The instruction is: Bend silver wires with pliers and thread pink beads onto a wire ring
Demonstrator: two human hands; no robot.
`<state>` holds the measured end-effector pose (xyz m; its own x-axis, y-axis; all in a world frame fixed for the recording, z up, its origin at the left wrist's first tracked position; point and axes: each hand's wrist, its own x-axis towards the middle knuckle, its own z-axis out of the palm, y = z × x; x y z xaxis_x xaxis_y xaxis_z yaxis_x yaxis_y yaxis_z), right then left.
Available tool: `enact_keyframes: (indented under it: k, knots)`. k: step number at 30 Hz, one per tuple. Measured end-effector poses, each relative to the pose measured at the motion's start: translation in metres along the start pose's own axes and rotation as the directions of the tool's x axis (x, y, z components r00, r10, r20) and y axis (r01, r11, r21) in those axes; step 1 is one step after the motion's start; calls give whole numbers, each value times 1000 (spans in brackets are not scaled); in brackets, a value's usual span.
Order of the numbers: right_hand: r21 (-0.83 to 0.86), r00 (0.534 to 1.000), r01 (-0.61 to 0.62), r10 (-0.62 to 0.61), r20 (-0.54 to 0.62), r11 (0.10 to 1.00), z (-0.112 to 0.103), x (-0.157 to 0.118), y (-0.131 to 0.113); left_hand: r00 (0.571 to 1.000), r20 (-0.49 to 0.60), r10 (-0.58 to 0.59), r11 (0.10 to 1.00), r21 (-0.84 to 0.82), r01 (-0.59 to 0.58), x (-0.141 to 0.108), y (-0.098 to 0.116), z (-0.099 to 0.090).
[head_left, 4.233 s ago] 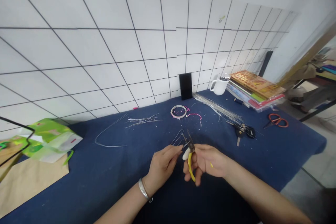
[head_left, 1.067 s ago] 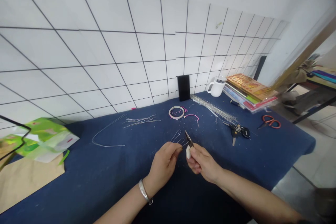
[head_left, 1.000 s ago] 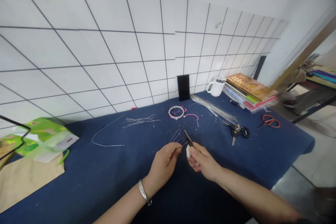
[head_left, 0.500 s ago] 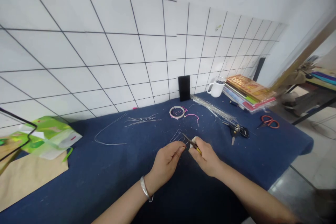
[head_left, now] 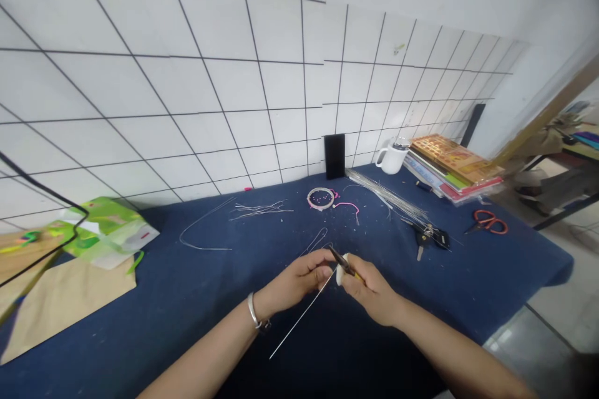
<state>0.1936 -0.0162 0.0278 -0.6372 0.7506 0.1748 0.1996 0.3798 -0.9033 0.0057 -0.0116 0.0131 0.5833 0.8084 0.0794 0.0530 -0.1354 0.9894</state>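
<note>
My left hand [head_left: 302, 277], with a silver bangle at the wrist, pinches a thin straight metal wire [head_left: 294, 326] that slants down toward me. Closed around yellow-handled pliers [head_left: 345, 262] is my right hand [head_left: 374, 292]; something white shows at its fingers. The jaws of the pliers meet the wire's upper end beside my left fingertips; the exact contact is too small to make out. Just beyond the hands lie bent wire loops [head_left: 318, 240] on the dark blue cloth [head_left: 196, 299].
Wire pieces [head_left: 259, 209], a ring-shaped dish of pink beads [head_left: 321, 198] and a wire bundle [head_left: 388, 193] lie farther back. Keys [head_left: 423, 238], red-handled scissors [head_left: 486, 222], a white mug [head_left: 392, 157] and stacked books [head_left: 449, 165] are at right. Green packaging [head_left: 105, 224] is at left.
A long wire now extends down from between my hands, where only a short bit showed before. The pliers have come closer to my left fingers. The view has shifted slightly.
</note>
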Motion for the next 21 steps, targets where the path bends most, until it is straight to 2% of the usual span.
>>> enact_keyframes:
  k: [2, 3, 5, 7, 9, 11, 13, 15, 16, 18, 21]
  knots:
    - [-14, 997, -23, 24, 72, 1000, 2, -1, -1, 997, 36, 61, 989, 135, -65, 3, 4, -16]
    - [-37, 991, -34, 39, 126, 999, 3, -2, -1, 991, 99, 85, 970, 220, -105, 5, 9, -26]
    - [-126, 965, -47, 78, 251, 991, 3, -1, -3, 970, 200, 136, 885, 416, -210, 12, 26, -46]
    - [-284, 926, -42, 144, 349, 958, -1, 1, -8, 937, 316, 150, 722, 612, -323, 17, 51, -62]
    - [-496, 905, -3, 214, 368, 868, -8, 5, -13, 927, 346, 144, 464, 804, -372, 19, 79, -67]
    - [-722, 925, 20, 262, 277, 692, -15, 10, -19, 931, 338, 141, 202, 910, -361, 17, 106, -60]
    - [-886, 956, -35, 273, 104, 461, -20, 15, -24, 934, 319, 163, 8, 946, -324, 11, 127, -45]
    - [-954, 965, -126, 256, -55, 272, -23, 20, -28, 939, 270, 212, -104, 962, -253, 4, 140, -29]
    - [-965, 965, -157, 243, -103, 212, -25, 21, -31, 936, 266, 231, -147, 960, -237, 1, 144, -22]
    - [-972, 966, -172, 221, -134, 159, -27, 21, -35, 935, 257, 245, -236, 951, -199, -3, 148, -16]
    - [-975, 972, -149, 205, -114, 165, -33, 20, -41, 941, 226, 252, -335, 933, -135, -7, 145, -19]
